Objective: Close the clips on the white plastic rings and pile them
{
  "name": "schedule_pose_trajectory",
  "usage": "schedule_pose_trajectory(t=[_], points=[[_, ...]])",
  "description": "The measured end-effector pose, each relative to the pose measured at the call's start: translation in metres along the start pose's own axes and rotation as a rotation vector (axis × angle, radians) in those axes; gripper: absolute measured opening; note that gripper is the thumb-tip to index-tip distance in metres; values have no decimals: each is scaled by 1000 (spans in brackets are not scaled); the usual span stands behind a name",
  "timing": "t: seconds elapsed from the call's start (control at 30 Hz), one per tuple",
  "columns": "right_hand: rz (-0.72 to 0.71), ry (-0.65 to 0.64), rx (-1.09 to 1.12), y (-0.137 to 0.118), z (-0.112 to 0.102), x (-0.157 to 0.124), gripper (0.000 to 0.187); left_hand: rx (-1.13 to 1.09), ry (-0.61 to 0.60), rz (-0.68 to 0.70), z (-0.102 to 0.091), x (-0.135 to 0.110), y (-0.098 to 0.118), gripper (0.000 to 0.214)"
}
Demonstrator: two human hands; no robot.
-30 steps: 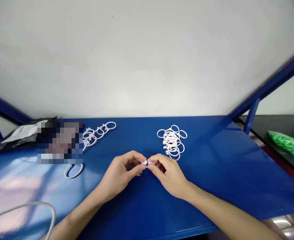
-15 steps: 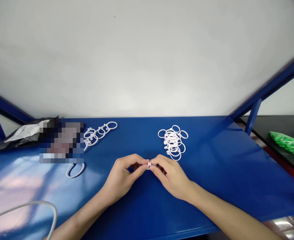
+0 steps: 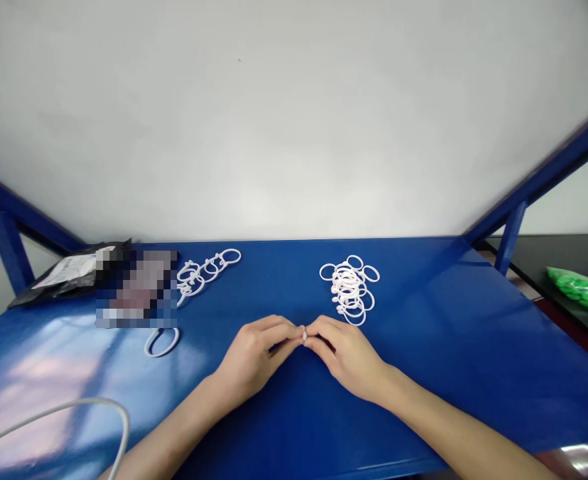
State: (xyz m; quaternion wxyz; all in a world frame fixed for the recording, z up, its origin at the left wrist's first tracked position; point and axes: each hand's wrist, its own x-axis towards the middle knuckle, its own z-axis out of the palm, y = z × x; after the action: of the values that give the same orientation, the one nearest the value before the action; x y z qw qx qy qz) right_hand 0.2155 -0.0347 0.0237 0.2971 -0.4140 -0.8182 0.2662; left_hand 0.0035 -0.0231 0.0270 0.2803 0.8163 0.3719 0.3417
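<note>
Since the white plastic piece (image 3: 305,336) looks light, left hand (image 3: 254,352) and right hand (image 3: 351,352) sensibly fingertip-pinch its sides behind the tabletop's front edge (image 3: 384,469).

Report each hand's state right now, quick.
Left hand: closed, pinching a white piece, mostly hidden.
Right hand: closed, pinching the same white piece from the opposite side.

We face a plain, pale grey wall (image 3: 274,133) behind a glossy blue tabletop (image 3: 434,333), blue bars (image 3: 549,170) slanting at both sides. Bright reflections (image 3: 39,373) lie at left, a black surface (image 3: 564,252) at right.
</note>
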Motion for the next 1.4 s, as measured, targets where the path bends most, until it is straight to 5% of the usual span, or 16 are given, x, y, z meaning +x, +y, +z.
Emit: schedule_pose_trajectory(t=[0.13,0.3,0.43,0.57,0.83,1.1,1.23,1.4], points=[[-77,189,-217,8,-6,7,17,375,150,-69,-23,11,-20,25],[-4,460,-569,34,-37,16,16,986,351,-450,-58,13,-62,41],[125,421,-723,49,-48,19,15,1048,263,-573,-71,8,-76,41],[119,423,-710,45,-43,18,17,1017,285,-549,-71,10,-61,37],[-30,349,-566,18,-19,13,20,506,296,-552,-53,17,-16,10],[23,102,28,-3,0,6,18,-534,6,-480,-15,6,17,20],[86,95,132,-2,0,7,18,-645,-103,-490,-3,2,21,17],[21,126,11,5,3,7,19,-628,-54,-515,-1,4,16,13]])
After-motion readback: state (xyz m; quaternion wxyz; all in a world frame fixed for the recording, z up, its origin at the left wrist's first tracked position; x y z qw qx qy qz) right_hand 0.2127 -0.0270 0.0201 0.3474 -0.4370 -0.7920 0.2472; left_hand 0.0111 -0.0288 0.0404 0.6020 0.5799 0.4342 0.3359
